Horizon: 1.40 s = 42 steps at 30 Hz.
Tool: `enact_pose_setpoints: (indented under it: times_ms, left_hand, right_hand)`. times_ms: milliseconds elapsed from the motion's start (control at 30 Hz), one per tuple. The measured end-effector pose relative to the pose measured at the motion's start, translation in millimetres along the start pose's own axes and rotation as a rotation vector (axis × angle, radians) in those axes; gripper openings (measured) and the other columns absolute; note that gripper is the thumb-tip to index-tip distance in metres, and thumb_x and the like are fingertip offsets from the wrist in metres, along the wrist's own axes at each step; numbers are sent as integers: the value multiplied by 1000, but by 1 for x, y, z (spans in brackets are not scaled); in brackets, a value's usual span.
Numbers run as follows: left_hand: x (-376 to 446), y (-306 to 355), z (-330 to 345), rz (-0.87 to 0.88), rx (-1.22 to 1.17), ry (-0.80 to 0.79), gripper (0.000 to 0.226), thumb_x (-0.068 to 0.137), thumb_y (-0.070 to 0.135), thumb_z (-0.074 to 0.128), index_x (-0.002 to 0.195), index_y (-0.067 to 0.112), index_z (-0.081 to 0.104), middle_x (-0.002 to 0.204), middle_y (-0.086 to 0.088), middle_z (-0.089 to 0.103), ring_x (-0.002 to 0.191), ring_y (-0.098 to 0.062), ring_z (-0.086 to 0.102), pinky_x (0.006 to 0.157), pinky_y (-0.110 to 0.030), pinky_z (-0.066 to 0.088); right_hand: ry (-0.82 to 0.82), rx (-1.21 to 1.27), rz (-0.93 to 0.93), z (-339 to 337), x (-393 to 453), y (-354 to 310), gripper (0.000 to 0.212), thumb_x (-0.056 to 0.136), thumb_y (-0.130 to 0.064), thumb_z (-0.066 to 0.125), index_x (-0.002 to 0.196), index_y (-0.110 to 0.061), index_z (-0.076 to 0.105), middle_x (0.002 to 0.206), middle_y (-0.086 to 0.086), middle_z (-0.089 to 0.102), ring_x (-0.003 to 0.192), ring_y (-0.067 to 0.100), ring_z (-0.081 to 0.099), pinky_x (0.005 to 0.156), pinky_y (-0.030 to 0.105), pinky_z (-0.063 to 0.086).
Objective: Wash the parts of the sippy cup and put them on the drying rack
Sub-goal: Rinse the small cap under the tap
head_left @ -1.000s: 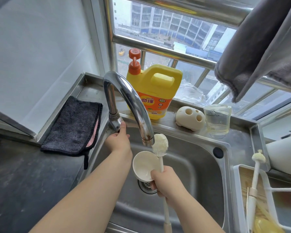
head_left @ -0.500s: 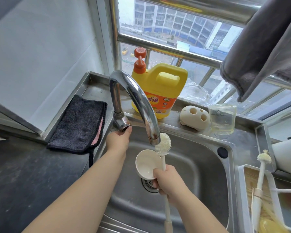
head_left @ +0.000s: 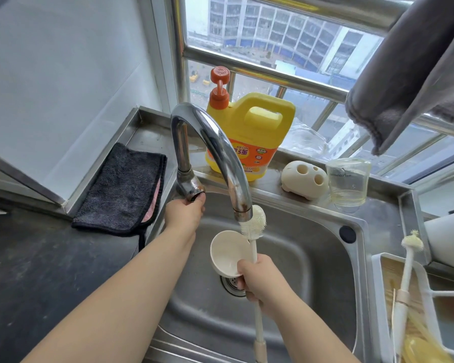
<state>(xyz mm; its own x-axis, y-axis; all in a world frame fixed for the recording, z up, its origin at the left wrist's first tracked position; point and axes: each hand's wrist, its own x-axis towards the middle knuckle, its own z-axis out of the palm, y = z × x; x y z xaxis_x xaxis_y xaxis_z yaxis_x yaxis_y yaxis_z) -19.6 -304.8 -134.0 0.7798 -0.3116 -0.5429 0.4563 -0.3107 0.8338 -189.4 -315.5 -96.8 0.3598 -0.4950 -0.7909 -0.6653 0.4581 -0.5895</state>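
Note:
My right hand holds a cream round cup part and a long white bottle brush together over the steel sink. The brush head stands just under the spout of the chrome faucet. My left hand grips the faucet's base valve at the sink's back left. No water stream is visible. A clear cup body and a cream holed piece stand on the back ledge. The white drying rack sits at the right with a second brush in it.
A yellow detergent jug with an orange pump stands behind the faucet. A dark folded cloth lies left of the sink on the dark counter. A grey towel hangs from the window rail at upper right.
The view has shifted slightly. My left hand stays at the faucet base; my right hand keeps the cup part and brush under the spout.

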Motion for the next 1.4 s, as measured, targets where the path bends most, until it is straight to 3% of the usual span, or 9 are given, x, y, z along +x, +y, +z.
enact_pose_setpoints:
  times_ms: [367, 600, 767, 867, 967, 1067, 1167, 1267, 1400]
  left_hand:
    - [2, 2, 0, -9, -21, -3, 11, 87, 10, 67, 90, 1, 63, 62, -6, 55, 51, -13, 48, 51, -20, 41]
    - [-2, 2, -6, -16, 17, -39, 18, 88, 12, 67, 71, 8, 61, 64, -6, 58, 58, -17, 51, 67, -27, 44]
    - [-7, 18, -20, -39, 136, -166, 15, 92, 16, 61, 96, 1, 61, 73, -10, 59, 60, -15, 54, 39, -6, 39]
    - [-29, 23, -27, -142, 254, -279, 29, 94, 32, 57, 97, 3, 59, 85, -11, 65, 66, -17, 60, 53, -19, 49]
    - [-59, 17, -38, -251, 250, -487, 33, 94, 41, 54, 104, 10, 62, 101, -10, 68, 88, -22, 66, 72, -31, 55]
    - [-76, 6, -47, -226, 244, -577, 23, 93, 17, 58, 115, 19, 57, 113, -9, 65, 99, -24, 64, 78, -36, 54]
    - [-84, 2, -47, -203, 232, -556, 41, 88, -9, 40, 111, 21, 54, 108, -9, 61, 93, -22, 63, 76, -35, 58]
    - [-85, 4, -47, -185, 229, -587, 53, 80, -15, 30, 117, 14, 55, 110, -12, 63, 101, -24, 62, 74, -34, 58]
    - [-86, 11, -43, -168, 331, -645, 54, 81, -12, 29, 119, 13, 57, 114, -14, 65, 104, -26, 63, 79, -39, 58]
  right_hand:
    - [-5, -19, 8, 2, 0, -5, 17, 84, -1, 35, 80, -10, 49, 53, 7, 41, 30, 8, 27, 37, 15, 19]
    - [-3, -15, 4, 4, -4, -5, 18, 84, -1, 34, 80, -9, 50, 53, 8, 41, 28, 7, 28, 36, 14, 19]
    - [-8, 17, -12, 2, -6, -6, 17, 86, 0, 34, 81, -8, 48, 54, 9, 40, 28, 7, 28, 35, 14, 21]
    - [1, 41, -27, 5, -5, -7, 18, 85, 1, 33, 81, -7, 48, 52, 9, 41, 29, 8, 28, 35, 13, 21]
    - [9, 46, -64, 7, -4, -8, 20, 83, 2, 32, 79, -7, 49, 47, 7, 42, 33, 11, 25, 36, 14, 20]
    - [23, 18, -111, 8, -1, -8, 21, 80, 1, 34, 76, -8, 53, 45, 5, 45, 34, 12, 27, 38, 18, 21]
    - [14, -7, -139, 6, 0, -9, 20, 81, -3, 38, 78, -10, 56, 46, 3, 49, 36, 12, 30, 41, 21, 23]
    - [-22, 47, -146, 1, -5, -10, 20, 94, -18, 47, 78, -12, 57, 49, 2, 50, 35, 10, 30, 38, 20, 22]
    - [58, 100, -218, -8, -15, -13, 24, 92, -32, 58, 73, -18, 62, 47, -4, 46, 35, 8, 32, 38, 19, 23]
